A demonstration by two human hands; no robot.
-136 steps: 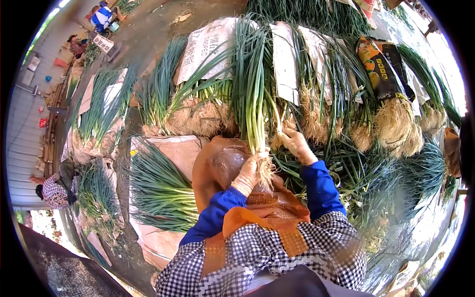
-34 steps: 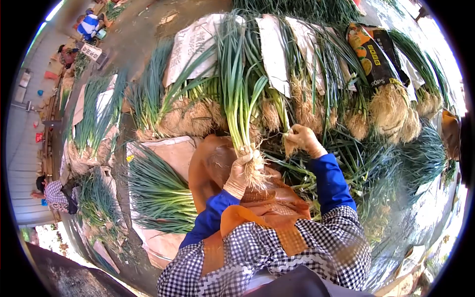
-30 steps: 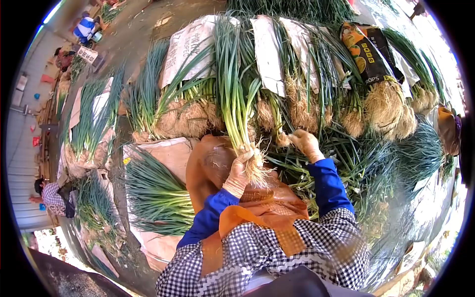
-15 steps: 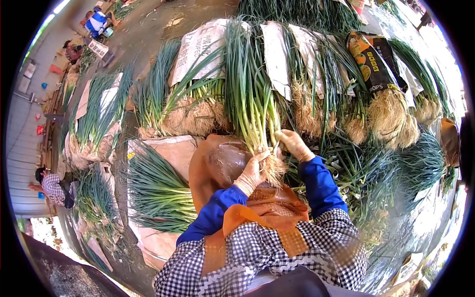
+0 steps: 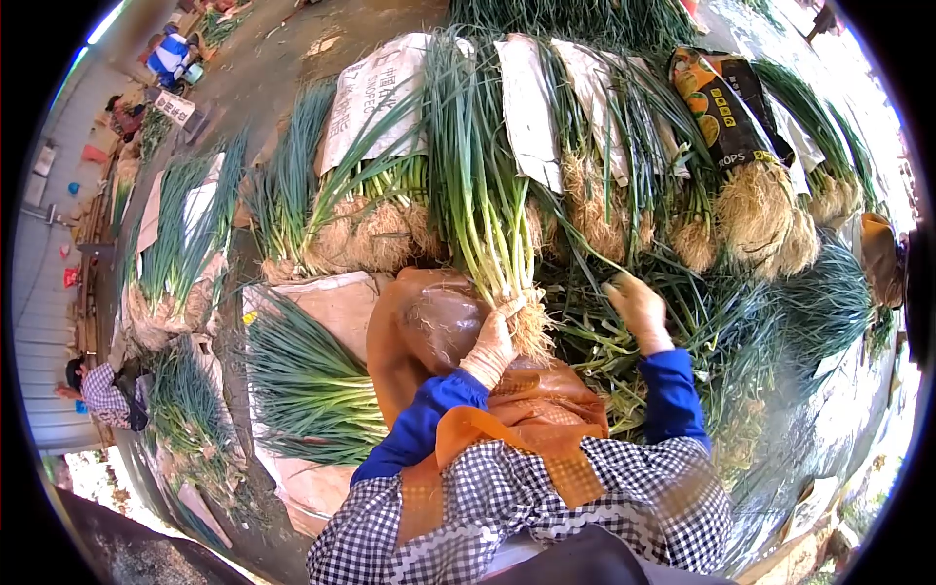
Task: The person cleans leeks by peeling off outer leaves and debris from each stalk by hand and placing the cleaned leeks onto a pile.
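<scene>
My left hand (image 5: 492,341) is wrapped round the root end of a bunch of green onions (image 5: 490,219), whose leaves point away from me. Pale, stringy roots stick out past its fingers. To the right, my right hand (image 5: 639,307) is closed in a pinch on the end of a thin green leaf (image 5: 585,244), which stretches up and left toward the bunch. Under my hands lies the orange-brown apron (image 5: 439,317) over my knees. Loose leaves (image 5: 673,341) are heaped below and beside my right hand.
Trimmed-looking onions (image 5: 312,380) lie on a sack (image 5: 307,487) at left. Rooted bundles (image 5: 375,229) line the far side, some under white sacks (image 5: 375,102) and a black-and-orange bag (image 5: 726,112). A person in checked clothing (image 5: 105,392) is at far left, others (image 5: 171,57) at upper left.
The bunch in my left hand has gained stalks compared with a second ago. My right hand has moved away from the bunch, right and toward me, drawing out a thin leaf.
</scene>
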